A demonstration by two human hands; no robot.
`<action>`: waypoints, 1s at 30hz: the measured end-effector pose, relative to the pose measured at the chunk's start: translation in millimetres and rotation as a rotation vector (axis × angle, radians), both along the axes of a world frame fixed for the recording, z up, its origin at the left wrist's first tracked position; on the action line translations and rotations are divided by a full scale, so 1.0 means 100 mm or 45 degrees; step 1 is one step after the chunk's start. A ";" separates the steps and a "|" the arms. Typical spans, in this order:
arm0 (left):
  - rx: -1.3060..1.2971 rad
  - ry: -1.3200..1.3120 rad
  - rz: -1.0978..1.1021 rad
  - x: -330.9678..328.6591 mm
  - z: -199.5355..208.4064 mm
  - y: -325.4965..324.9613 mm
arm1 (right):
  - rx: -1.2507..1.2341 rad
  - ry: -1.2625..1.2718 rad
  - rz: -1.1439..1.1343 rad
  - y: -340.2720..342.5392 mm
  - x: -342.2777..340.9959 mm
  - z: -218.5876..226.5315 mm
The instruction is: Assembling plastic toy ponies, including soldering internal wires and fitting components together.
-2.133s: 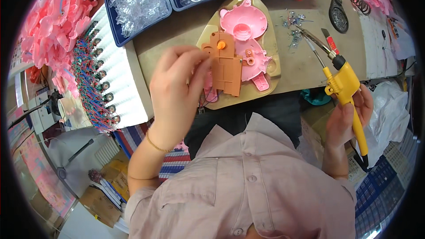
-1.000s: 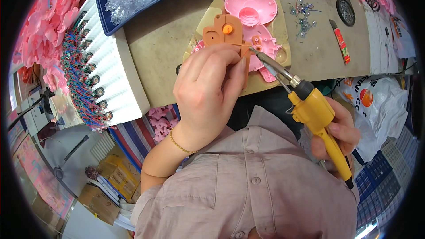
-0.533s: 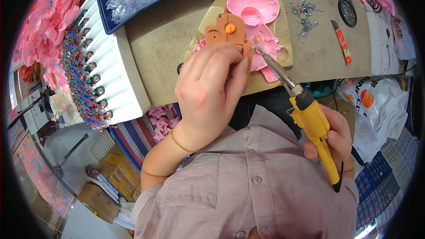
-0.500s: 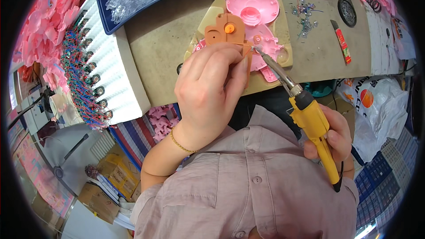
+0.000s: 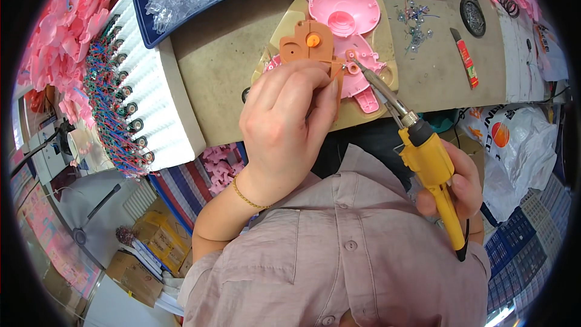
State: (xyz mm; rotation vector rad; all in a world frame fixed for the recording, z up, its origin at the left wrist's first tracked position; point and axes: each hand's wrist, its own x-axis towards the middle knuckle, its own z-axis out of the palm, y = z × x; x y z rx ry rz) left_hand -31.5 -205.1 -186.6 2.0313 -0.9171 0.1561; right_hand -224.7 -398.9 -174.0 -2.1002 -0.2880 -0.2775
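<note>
My left hand (image 5: 281, 124) is closed on a flat brown plastic part (image 5: 324, 49) that carries a round orange piece (image 5: 313, 40). Its fingertips are partly hidden behind the knuckles. My right hand (image 5: 463, 181) grips a yellow soldering gun (image 5: 428, 160), whose metal tip points up and left. That tip is just right of the brown part's edge, over a pink plastic shell (image 5: 367, 100). Another pink shell (image 5: 367, 12), rounded with a cup-like recess, lies behind it. Both shells rest in a tan shaped holder (image 5: 292, 17) on the table.
Blue bins (image 5: 148, 37) of clear plastic pieces stand at the back. On the left, a white ridged tray (image 5: 172, 97) bears wired round parts, beside piled pink pieces (image 5: 60, 30). Small wired components (image 5: 416, 24), a red-handled cutter (image 5: 467, 63) and a black dish (image 5: 474, 15) lie right.
The soldering gun has shifted slightly right, and its tip has come away from the brown part's edge. My left hand and the brown part have barely moved.
</note>
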 end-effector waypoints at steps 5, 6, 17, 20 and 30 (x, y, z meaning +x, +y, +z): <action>0.007 0.025 0.003 0.01 0.01 -0.06 | 0.048 -0.076 -0.113 -0.05 0.04 -0.02; 0.014 0.028 0.010 0.01 0.01 -0.08 | 0.045 -0.080 -0.113 -0.07 0.06 -0.03; 0.146 0.113 -0.019 -0.03 0.18 0.00 | 0.438 -0.367 -1.273 -0.64 0.06 0.18; 0.194 0.140 -0.031 -0.02 0.21 0.12 | 0.220 -0.312 -1.344 -1.08 0.11 0.64; -0.291 0.672 0.289 0.40 0.35 0.57 | 0.136 -0.148 -1.181 -1.82 0.50 0.02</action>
